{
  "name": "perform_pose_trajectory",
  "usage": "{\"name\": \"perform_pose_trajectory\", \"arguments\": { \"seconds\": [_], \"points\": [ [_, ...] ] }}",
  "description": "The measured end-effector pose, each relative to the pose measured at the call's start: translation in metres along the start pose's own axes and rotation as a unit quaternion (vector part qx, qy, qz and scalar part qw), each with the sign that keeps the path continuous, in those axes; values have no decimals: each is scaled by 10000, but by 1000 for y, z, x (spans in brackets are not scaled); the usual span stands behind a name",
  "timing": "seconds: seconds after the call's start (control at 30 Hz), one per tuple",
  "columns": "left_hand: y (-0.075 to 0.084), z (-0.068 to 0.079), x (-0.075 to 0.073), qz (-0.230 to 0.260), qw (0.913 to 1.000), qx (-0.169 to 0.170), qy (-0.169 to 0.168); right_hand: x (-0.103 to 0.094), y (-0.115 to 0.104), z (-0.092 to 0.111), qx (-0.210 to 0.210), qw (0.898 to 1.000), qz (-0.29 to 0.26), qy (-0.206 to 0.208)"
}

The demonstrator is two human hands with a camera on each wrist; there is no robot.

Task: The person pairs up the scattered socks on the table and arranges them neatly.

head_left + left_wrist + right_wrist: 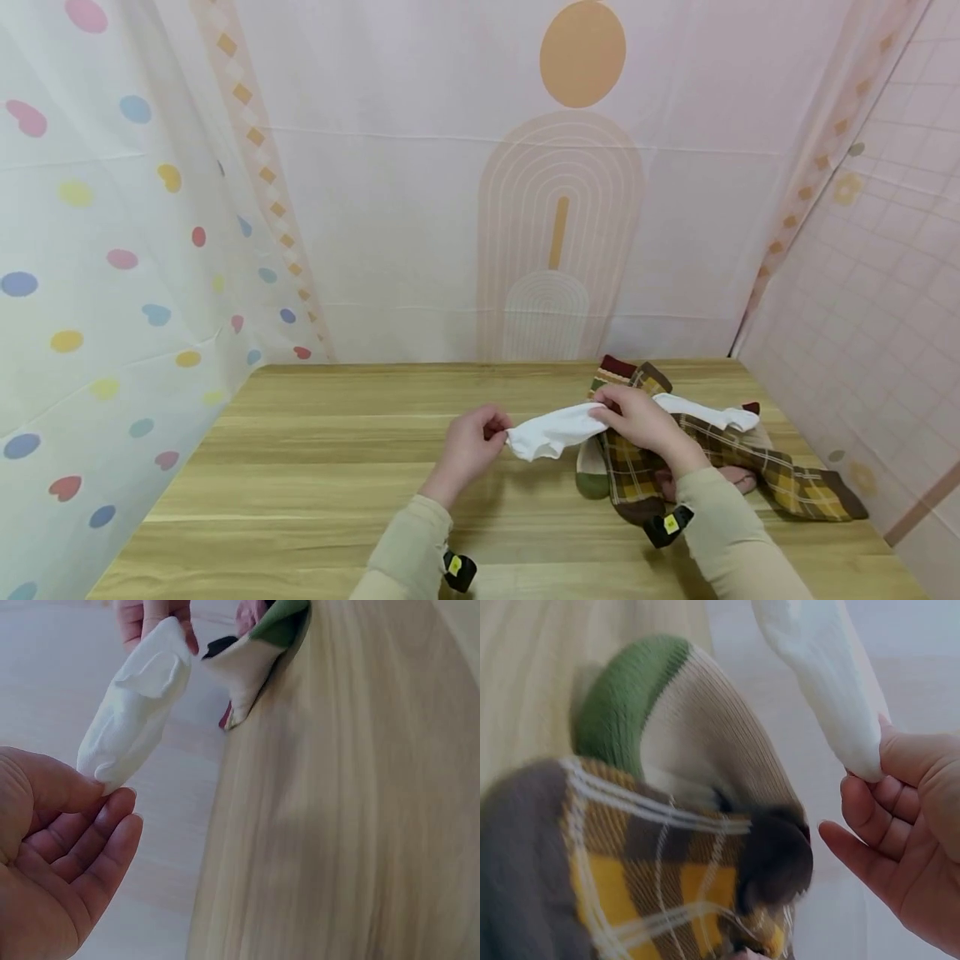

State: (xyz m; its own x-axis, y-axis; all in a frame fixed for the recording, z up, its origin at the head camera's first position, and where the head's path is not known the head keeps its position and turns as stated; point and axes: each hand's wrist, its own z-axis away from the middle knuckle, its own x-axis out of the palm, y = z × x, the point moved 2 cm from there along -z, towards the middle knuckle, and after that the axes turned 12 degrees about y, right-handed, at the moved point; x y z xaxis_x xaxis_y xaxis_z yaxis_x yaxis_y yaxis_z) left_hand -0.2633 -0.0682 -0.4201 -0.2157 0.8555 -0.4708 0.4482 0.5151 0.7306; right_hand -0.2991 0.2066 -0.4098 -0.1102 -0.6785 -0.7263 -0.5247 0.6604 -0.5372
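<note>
A white sock (pixel 557 429) is stretched in the air just above the bench (pixel 337 475), between both hands. At its nine o'clock end the left hand (pixel 471 442) pinches it between thumb and fingers; at three o'clock the right hand (pixel 645 421) pinches the other end. Beyond that hand, towards three o'clock, lies a heap: a second white sock (pixel 708 412) on top, plaid socks (pixel 810 492) under it, and something pink (pixel 738 478) partly covered.

The sorting of these socks looks barely begun, I judge: one white sock is picked up and drawn out, while its likely match lies unpaired and the patterned ones are jumbled together.

The head view alone shows the second white sock clearly. The left wrist view shows a raised fold in the held sock; the right wrist view shows the ribbed knit of a cream-and-green sock (pixel 705 712).
</note>
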Motion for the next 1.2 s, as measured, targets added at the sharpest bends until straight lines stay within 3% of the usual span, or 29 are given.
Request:
{"name": "perform_pose_trajectory", "arguments": {
  "seconds": [0.27, 0.57, 0.97, 1.2],
  "points": [
    [-13, -1, -18, -168, 9997, -169, -25, 20, -14, -3, -207, 9995, -39, -239],
    [-24, 3, -31, -424, 9989, -189, -7, 36, -23, -6, -520, 9986, -21, -44],
    [-32, 13, -36, -726, 9968, -26, -338, 56, -23, -12, -736, 9970, 143, -170],
    [-34, 19, -36, -800, 9937, 72, -776, 62, -24, -15, -802, 9962, 308, -172]
  ]
}}
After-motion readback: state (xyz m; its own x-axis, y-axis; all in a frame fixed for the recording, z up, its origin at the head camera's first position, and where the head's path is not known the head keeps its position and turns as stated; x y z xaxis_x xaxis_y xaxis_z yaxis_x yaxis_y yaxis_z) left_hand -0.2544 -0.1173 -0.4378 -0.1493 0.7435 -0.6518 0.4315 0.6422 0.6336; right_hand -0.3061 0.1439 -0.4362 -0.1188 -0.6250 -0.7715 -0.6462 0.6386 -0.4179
